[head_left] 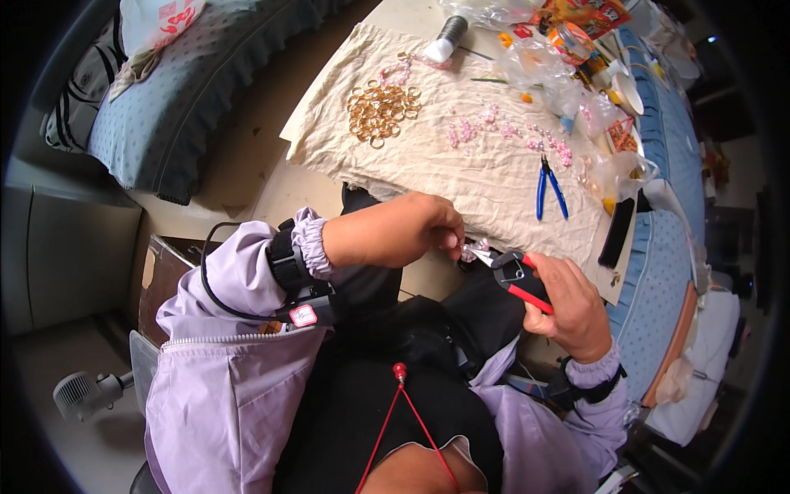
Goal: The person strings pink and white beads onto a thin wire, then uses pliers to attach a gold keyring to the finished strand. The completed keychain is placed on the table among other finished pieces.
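Observation:
My left hand [429, 227] is closed in a pinch at the near edge of a cream cloth [395, 169]. From its fingertips a small strand of pale pink beads [472, 250] reaches toward the pliers' tips. Needle-nose pliers [529, 297] with red handles are gripped in my right hand [573, 311]. Their narrow jaws point left and meet the beads; whether they clamp them is too small to tell. On the cloth lie a heap of gold rings [383, 113], scattered pink beads [506, 130] and blue-handled cutters [549, 188].
Clear plastic bags [539, 70] and packets crowd the table's far right, beside an orange-lidded jar [570, 43]. A grey and white spool or bottle [447, 39] lies at the back. A black strip [617, 233] rests at the right edge. Blue dotted seats [169, 115] flank the table.

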A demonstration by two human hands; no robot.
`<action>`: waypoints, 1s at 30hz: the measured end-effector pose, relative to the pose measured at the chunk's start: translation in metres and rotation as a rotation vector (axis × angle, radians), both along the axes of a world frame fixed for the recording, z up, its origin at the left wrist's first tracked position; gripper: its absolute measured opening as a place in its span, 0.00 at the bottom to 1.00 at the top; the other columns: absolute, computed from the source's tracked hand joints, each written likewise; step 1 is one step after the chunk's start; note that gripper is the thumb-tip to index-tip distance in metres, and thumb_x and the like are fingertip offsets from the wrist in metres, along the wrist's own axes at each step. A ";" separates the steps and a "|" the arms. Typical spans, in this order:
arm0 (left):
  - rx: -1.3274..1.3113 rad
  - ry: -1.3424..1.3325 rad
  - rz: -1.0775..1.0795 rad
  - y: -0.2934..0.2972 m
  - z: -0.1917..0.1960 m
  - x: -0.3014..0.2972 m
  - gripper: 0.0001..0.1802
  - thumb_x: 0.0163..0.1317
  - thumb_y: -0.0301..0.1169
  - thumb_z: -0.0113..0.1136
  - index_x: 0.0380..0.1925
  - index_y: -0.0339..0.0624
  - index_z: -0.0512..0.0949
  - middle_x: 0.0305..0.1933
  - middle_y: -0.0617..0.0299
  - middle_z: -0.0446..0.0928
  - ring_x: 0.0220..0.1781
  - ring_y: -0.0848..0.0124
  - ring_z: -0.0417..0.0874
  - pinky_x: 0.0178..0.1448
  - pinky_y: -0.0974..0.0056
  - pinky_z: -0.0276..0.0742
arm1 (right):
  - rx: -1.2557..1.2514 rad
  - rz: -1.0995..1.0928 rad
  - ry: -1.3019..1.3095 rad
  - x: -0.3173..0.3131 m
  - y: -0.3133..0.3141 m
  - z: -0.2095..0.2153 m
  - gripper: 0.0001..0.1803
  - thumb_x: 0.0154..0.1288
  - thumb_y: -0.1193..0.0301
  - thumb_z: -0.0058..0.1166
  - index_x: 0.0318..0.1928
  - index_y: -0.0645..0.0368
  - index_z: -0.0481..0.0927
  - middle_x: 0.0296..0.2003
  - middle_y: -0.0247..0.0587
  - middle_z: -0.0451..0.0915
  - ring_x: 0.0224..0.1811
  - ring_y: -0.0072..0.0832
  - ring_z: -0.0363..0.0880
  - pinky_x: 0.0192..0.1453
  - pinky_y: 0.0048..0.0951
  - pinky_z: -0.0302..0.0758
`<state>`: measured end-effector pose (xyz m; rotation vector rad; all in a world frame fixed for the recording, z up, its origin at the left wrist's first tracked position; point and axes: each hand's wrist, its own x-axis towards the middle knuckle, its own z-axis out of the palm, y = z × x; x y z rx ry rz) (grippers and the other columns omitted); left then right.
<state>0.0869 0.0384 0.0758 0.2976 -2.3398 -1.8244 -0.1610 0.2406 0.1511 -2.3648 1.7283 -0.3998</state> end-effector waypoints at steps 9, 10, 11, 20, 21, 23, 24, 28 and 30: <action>-0.129 0.085 0.093 0.012 0.010 0.004 0.05 0.73 0.20 0.59 0.41 0.32 0.84 0.41 0.52 0.85 0.48 0.55 0.87 0.56 0.55 0.82 | -0.008 -0.034 -0.032 0.002 0.005 0.009 0.37 0.53 0.75 0.70 0.65 0.70 0.77 0.48 0.53 0.84 0.46 0.49 0.85 0.53 0.43 0.83; -0.133 0.091 0.099 0.013 0.010 0.004 0.05 0.73 0.20 0.59 0.41 0.32 0.84 0.41 0.52 0.85 0.48 0.54 0.87 0.56 0.55 0.82 | -0.026 -0.021 -0.030 0.002 0.006 0.009 0.37 0.53 0.74 0.70 0.65 0.70 0.77 0.48 0.53 0.84 0.46 0.49 0.85 0.53 0.43 0.83; -0.137 0.097 0.104 0.013 0.010 0.005 0.05 0.73 0.20 0.59 0.40 0.32 0.84 0.41 0.52 0.84 0.48 0.54 0.87 0.55 0.55 0.82 | -0.030 -0.021 -0.030 0.003 0.006 0.010 0.37 0.53 0.74 0.70 0.65 0.70 0.77 0.48 0.53 0.84 0.46 0.49 0.85 0.53 0.43 0.83; -0.223 0.082 0.108 0.017 0.015 0.007 0.06 0.72 0.18 0.57 0.41 0.32 0.83 0.42 0.51 0.83 0.49 0.52 0.86 0.55 0.55 0.82 | 0.021 -0.024 -0.007 0.006 0.009 0.017 0.36 0.56 0.72 0.72 0.65 0.71 0.77 0.50 0.55 0.84 0.47 0.50 0.85 0.54 0.43 0.84; -0.222 0.080 0.103 0.017 0.017 0.008 0.06 0.71 0.18 0.56 0.41 0.32 0.83 0.42 0.51 0.82 0.49 0.52 0.86 0.55 0.55 0.82 | 0.044 -0.039 -0.009 0.005 0.009 0.018 0.36 0.56 0.72 0.72 0.65 0.72 0.77 0.50 0.55 0.84 0.47 0.50 0.85 0.54 0.43 0.84; -0.209 0.086 0.089 0.017 0.019 0.010 0.07 0.70 0.16 0.56 0.41 0.32 0.83 0.42 0.50 0.81 0.49 0.51 0.86 0.55 0.55 0.82 | -0.001 -0.018 0.006 0.006 0.011 0.019 0.35 0.57 0.71 0.71 0.65 0.72 0.77 0.51 0.56 0.84 0.48 0.50 0.85 0.55 0.43 0.84; -0.235 0.073 0.086 0.018 0.020 0.010 0.07 0.68 0.15 0.56 0.41 0.32 0.83 0.42 0.50 0.81 0.49 0.51 0.86 0.55 0.55 0.82 | -0.020 -0.017 0.009 0.007 0.012 0.019 0.35 0.57 0.71 0.71 0.65 0.72 0.77 0.51 0.56 0.84 0.48 0.50 0.85 0.55 0.43 0.84; -0.296 0.089 0.054 0.014 0.016 0.009 0.09 0.64 0.12 0.56 0.40 0.31 0.81 0.42 0.50 0.80 0.48 0.51 0.86 0.55 0.57 0.82 | 0.022 -0.054 -0.011 0.007 0.014 0.016 0.34 0.58 0.70 0.70 0.65 0.71 0.77 0.51 0.56 0.84 0.49 0.51 0.85 0.55 0.45 0.83; -0.253 0.099 0.047 0.013 0.010 0.006 0.10 0.59 0.10 0.56 0.39 0.31 0.81 0.41 0.50 0.80 0.47 0.53 0.85 0.54 0.58 0.82 | 0.044 -0.072 -0.042 0.007 0.015 0.013 0.34 0.58 0.70 0.70 0.65 0.72 0.77 0.51 0.56 0.84 0.49 0.52 0.85 0.56 0.45 0.83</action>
